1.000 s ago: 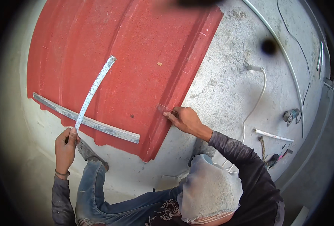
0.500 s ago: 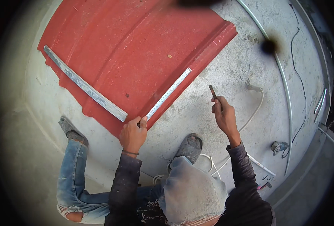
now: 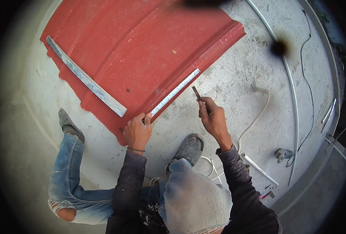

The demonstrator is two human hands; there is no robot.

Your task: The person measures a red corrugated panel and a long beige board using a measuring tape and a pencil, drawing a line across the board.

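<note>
A red ribbed sheet (image 3: pixel 114 50) lies on the pale floor, with a long metal strip (image 3: pixel 85 76) near its left edge. My left hand (image 3: pixel 137 132) is closed on the near end of a tape measure (image 3: pixel 175 89), whose blade lies extended along the sheet's right-hand rib. Beside the sheet's right edge, my right hand (image 3: pixel 212 121) grips a narrow dark flat tool (image 3: pixel 196 93), raised near the tape's far end. I cannot make out what kind of tool it is. Part of the tape is hidden under my left fingers.
A sandaled foot (image 3: pixel 186 150) and my bent, jeans-clad legs are near the sheet. On the right are an angle grinder (image 3: pixel 283 155), a long white pipe (image 3: pixel 294 105), a short pipe (image 3: pixel 260 169), cables (image 3: pixel 309 78) and a low ledge (image 3: pixel 333 78).
The tape has swung rightward from across the sheet to along its right rib. My right hand left the sheet's edge, moving right, then came slightly back left with the tool. The view shifted.
</note>
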